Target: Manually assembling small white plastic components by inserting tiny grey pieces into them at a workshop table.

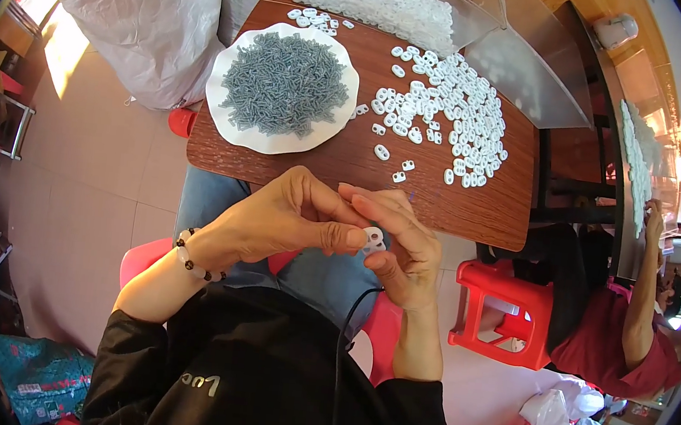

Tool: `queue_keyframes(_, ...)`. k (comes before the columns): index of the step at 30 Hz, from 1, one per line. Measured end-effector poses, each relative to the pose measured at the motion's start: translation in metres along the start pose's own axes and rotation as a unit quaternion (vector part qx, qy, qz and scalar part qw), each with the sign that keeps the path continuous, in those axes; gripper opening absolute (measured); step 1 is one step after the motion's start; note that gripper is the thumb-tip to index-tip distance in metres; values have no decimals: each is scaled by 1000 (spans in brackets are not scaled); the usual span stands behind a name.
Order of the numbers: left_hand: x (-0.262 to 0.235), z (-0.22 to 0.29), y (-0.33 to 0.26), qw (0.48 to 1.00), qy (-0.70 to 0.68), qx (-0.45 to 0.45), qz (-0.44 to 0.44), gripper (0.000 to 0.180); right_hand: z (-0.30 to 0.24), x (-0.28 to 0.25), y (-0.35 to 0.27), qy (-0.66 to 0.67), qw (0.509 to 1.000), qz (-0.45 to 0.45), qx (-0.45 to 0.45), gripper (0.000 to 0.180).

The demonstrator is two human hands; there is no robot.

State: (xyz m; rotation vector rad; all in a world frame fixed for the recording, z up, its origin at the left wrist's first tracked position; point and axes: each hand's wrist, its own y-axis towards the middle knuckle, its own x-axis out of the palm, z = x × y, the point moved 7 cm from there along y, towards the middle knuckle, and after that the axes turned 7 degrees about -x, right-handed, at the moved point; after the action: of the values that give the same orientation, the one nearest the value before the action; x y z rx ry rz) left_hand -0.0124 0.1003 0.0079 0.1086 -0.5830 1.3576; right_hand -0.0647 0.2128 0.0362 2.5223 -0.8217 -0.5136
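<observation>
Above my lap, just off the near edge of the table, both hands meet at a small white oval plastic piece with holes (373,238). My left hand (307,213) comes from the left, a beaded bracelet on its wrist, its thumb and index finger closed on the piece's left edge. My right hand (407,249) pinches the piece from the other side, thumb below and curled fingers above. Fingers cover part of the piece, and whether a screw is in it cannot be made out. Beyond my hands stands a white scalloped plate (217,104) heaped with small grey screws (285,82).
On the brown wooden table (320,173) many similar white pieces (451,108) lie scattered right of the plate. A clear bin (475,40) of them stands behind. A white sack (149,18) is at left. At right are a red stool (504,313) and a seated person (618,333).
</observation>
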Motion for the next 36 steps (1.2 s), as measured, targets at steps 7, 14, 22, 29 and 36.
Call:
queue_keyframes(7,3,0,-2,1000,-25,14,-3,20,1,1,-1,27,1000,-12,2,52)
queue_keyframes(14,18,3,14,996,-78,32,-4,19,-1,-9,-7,70,994,80,7,50)
queue_keyframes(22,28,2,44,994,-67,74,-31,18,4,-36,-10,28,990,132,-25,45)
queue_keyframes(29,23,4,42,996,-35,79,-36,19,0,-31,-6,24,993,118,-16,44)
queue_keyframes(36,23,1,39,996,-59,65,-22,18,1,-30,-7,16,993,114,-20,39)
